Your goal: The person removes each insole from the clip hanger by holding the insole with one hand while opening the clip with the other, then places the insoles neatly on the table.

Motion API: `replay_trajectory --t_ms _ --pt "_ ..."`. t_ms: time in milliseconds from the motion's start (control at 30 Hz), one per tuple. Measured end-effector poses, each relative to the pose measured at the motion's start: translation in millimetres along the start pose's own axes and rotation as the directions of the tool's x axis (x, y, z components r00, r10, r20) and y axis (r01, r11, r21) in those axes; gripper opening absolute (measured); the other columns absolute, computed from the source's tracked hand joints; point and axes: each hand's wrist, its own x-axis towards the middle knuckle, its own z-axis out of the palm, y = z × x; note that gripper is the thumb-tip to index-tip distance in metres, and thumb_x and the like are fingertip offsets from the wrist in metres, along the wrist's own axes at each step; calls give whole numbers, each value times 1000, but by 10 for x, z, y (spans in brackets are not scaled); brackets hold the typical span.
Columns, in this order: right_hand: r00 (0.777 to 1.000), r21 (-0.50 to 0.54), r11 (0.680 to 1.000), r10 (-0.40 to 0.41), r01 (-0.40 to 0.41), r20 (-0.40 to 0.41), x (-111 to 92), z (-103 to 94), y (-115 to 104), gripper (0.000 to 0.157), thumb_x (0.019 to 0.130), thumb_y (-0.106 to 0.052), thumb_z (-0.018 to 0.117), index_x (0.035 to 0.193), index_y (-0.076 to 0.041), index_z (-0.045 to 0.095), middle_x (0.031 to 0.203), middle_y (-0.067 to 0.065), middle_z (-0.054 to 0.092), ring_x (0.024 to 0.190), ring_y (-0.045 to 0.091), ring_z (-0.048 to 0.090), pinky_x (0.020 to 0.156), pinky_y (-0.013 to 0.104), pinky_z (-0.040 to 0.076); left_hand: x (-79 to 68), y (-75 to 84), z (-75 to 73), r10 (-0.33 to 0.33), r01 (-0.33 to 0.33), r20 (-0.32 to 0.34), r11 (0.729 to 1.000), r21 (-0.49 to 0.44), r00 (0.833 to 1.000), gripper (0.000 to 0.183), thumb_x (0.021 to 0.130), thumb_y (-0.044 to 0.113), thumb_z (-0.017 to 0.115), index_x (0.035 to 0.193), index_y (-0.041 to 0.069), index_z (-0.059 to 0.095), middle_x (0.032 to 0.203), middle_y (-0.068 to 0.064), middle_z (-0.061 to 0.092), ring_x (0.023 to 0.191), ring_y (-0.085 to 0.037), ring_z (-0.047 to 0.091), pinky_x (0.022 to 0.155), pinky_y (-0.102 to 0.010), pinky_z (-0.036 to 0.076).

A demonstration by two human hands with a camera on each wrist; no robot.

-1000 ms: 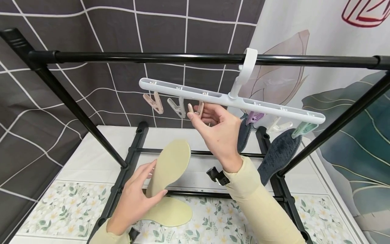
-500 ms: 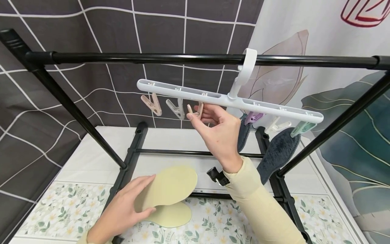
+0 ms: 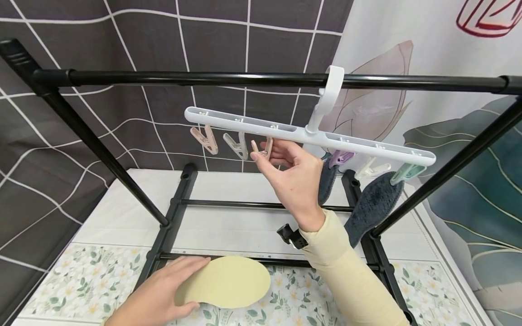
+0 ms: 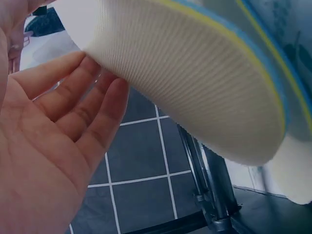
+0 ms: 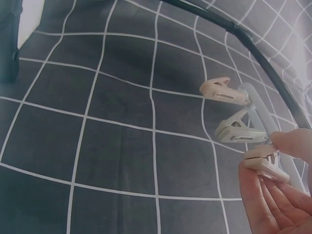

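Left fingers (image 3: 189, 266) gripping insole (image 3: 228, 282) edges, room below hanger (image 3: 299, 133)

The head view is bright, the wrist views dimmer, bluish and hazy.

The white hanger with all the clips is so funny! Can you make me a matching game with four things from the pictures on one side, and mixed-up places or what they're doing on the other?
Things:
1. White hanger
2. Pale yellow insole
3. Right hand
4. Green clip

Match with:
A. Pinching a pinkish clip
B. Clipped onto a dark fuzzy insole
C. Hooked over the black rail
D. Held by the left hand

Right pairs: 1-C, 2-D, 3-A, 4-B
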Motion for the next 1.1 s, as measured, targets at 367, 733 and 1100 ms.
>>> replay_trajectory --t_ms 367,733,1100 --pt "1000 2 1000 8 -8 -5 -7 13 17 21 73 4 74 91 11 66 78 16 68 67 22 66 64 33 56 -116 -2 11 13 -3 160 998 -61 987 75 68 35 80 134 19 48 129 6 51 114 -16 51 85 -35 50" --pt "1000 -23 1000 18 -18 -13 -4 0 19 21 73 4 74 91 10 66 79 17 69 67 22 67 63 34 56 -190 19 92 19 -9 196 999 -50 980 84 65 73 63 131 24 50 126 14 50 113 -9 51 84 -34 50" --pt "1000 -13 1000 16 -17 -15 -13 4 26 21 73 4 73 92 10 67 81 16 69 68 21 67 65 33 56 -278 -16 135 77 -72 292 997 -28 953 77 73 71 57 129 19 52 125 5 55 111 -16 53 85 -36 49"
